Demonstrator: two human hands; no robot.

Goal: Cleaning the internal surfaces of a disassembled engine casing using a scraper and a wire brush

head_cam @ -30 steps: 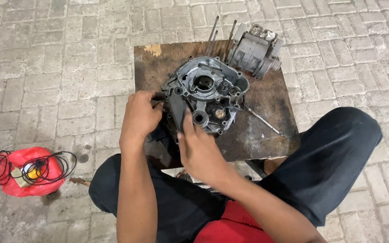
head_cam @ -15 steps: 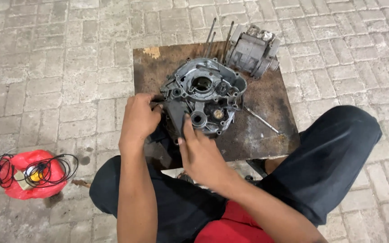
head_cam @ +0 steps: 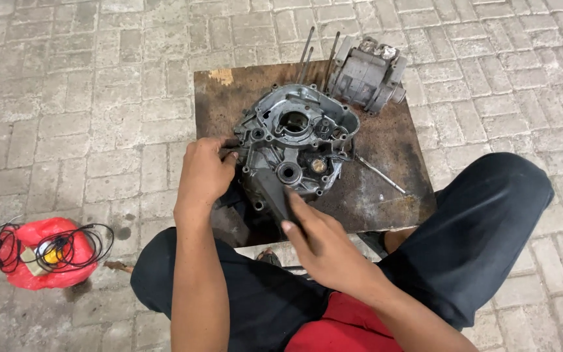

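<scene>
My left hand (head_cam: pixel 204 171) is at the left edge of the grey engine crankcase half (head_cam: pixel 292 145), just left of the frame's centre, fingers curled in and pinched narrow on a small dark bit at the casing's rim; what exactly is between the fingertips I cannot make out. My right hand (head_cam: pixel 324 246) sits lower, centre of the frame, fingers stretched long and fairly flat, the tips resting on a dark flat piece (head_cam: pixel 270 189) that leans against the near side of the casing; I cannot tell whether the hand grips it or only presses on it. The crankcase half lies open-face-up in the middle of a rusty brown board (head_cam: pixel 386 140), its round bearing holes showing, a brassy spot near its lower right. Two thin studs (head_cam: pixel 307 53) stick up from behind it toward the top of the frame. At the board's upper right corner sits a grey finned cylinder block (head_cam: pixel 367 73), apart from the casing. A slim metal rod (head_cam: pixel 378 173) lies on the board just right of the casing. My knees in black trousers frame the board's near edge. Far lower left, on the grey paving bricks (head_cam: pixel 86 78), a red bag (head_cam: pixel 43 257) with black wire coiled on top.
</scene>
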